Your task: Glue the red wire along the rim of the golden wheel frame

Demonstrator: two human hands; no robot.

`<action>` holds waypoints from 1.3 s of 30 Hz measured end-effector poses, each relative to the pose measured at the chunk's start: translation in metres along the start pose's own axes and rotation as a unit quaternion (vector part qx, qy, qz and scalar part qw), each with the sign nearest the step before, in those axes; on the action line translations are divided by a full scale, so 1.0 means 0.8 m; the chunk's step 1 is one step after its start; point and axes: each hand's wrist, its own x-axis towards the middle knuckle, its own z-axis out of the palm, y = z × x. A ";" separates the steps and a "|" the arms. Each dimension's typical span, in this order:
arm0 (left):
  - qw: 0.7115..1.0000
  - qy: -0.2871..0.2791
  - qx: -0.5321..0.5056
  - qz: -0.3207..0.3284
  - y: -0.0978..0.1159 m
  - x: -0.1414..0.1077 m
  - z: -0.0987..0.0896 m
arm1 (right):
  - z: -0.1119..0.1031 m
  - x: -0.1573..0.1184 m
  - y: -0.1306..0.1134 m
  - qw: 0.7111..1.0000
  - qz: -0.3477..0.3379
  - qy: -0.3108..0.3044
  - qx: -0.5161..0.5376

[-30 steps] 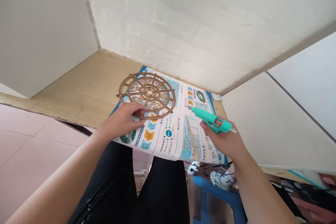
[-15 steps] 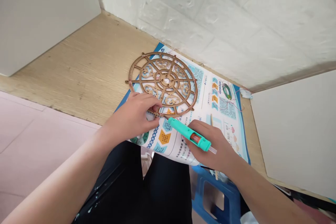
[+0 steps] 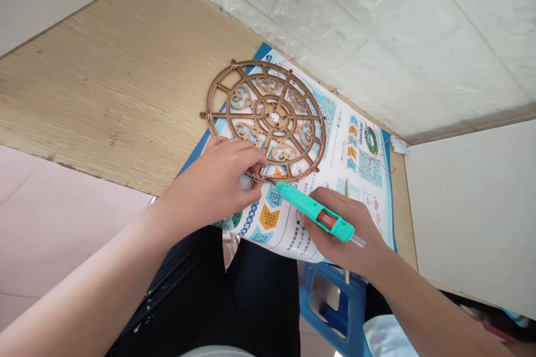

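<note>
A round bronze-coloured openwork frame [image 3: 288, 121] lies on a printed sheet, with thin reddish wire along its rim. My left hand [image 3: 224, 178] is at the frame's near-left rim, thumb and fingers pinched around the rim or a wire there; the fingertips partly hide which. My right hand [image 3: 343, 228] grips a turquoise hot-glue gun [image 3: 312, 209] with a glue stick protruding from its back end. The gun's nozzle points at the near rim, right beside my left fingertips.
The printed sheet [image 3: 335, 164] covers part of the wooden surface [image 3: 104, 83]. A green wire coil [image 3: 371, 140] and a thin wooden stick [image 3: 347, 187] lie at the right. White wall panels stand behind and beside. Below is a blue stool [image 3: 330, 307].
The view has shifted a little, so the frame sits higher and further right in the picture. Both hands stay at the near rim, and the glue gun's nozzle remains close to my left fingertips.
</note>
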 end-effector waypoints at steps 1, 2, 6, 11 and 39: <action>1.000 -0.002 -0.001 -0.002 0.000 0.000 0.000 | 0.000 0.000 -0.001 1.000 0.004 -0.001 0.000; 1.000 -0.004 -0.004 -0.004 0.000 0.001 0.000 | 0.000 0.000 -0.002 1.000 0.006 -0.003 0.000; 1.000 -0.001 -0.008 -0.003 0.000 0.001 0.000 | 0.000 0.001 -0.005 1.000 0.005 -0.003 -0.003; 1.000 0.001 -0.006 -0.004 -0.001 -0.001 0.001 | -0.002 -0.002 -0.005 1.000 0.006 -0.019 -0.006; 1.000 -0.026 0.011 -0.010 0.006 -0.001 -0.008 | -0.003 -0.008 0.001 0.999 0.009 -0.024 -0.039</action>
